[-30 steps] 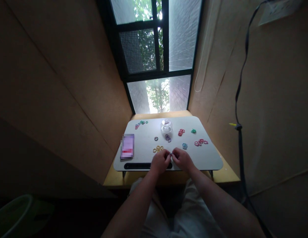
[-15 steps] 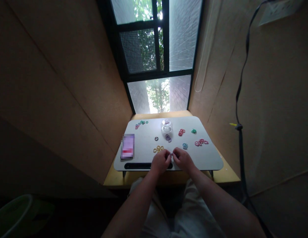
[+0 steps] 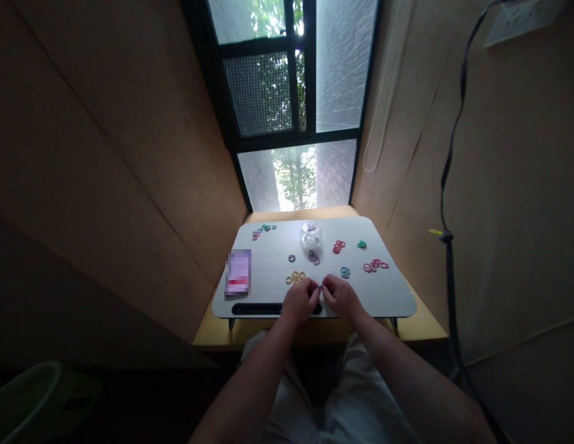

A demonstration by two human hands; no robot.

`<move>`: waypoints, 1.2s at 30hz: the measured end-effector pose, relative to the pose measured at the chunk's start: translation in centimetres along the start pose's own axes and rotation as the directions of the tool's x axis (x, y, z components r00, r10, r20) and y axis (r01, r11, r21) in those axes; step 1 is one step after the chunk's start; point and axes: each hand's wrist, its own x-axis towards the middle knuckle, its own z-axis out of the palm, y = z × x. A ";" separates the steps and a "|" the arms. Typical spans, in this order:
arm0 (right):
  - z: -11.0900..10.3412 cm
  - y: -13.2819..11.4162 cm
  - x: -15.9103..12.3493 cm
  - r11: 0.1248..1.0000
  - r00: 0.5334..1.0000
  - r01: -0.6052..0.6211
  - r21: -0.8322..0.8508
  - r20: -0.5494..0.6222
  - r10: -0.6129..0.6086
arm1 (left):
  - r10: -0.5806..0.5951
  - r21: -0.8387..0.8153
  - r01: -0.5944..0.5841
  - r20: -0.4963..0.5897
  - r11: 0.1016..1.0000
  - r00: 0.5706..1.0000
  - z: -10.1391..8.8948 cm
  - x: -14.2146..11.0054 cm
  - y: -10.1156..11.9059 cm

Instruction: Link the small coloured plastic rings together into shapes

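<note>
My left hand and my right hand meet over the near edge of a small white lap table. Both are closed in a pinch, fingertips touching around a tiny purple ring held between them. Just beyond my left hand lie yellow rings. A blue ring cluster sits past my right hand. Purple rings lie in front of a small clear jar.
Pink rings, red rings, green rings and a mixed group dot the tabletop. A phone lies at the left. A cable hangs on the right wall. A window is ahead, a green tub at lower left.
</note>
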 end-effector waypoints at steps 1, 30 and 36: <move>0.0 0.0 0.0 1.000 1.000 0.002 -0.001 0.001 -0.002 | -0.002 -0.002 0.002 0.000 1.000 1.000 0.0 0.0 0.0; -0.1 -0.1 0.1 1.000 1.000 0.008 0.000 0.001 -0.008 | 0.011 0.023 -0.011 -0.002 1.000 1.000 -0.1 0.1 0.1; -0.2 -0.2 0.1 1.000 1.000 0.008 -0.007 0.016 -0.008 | 0.012 0.042 -0.013 0.014 0.999 1.000 0.0 0.1 0.0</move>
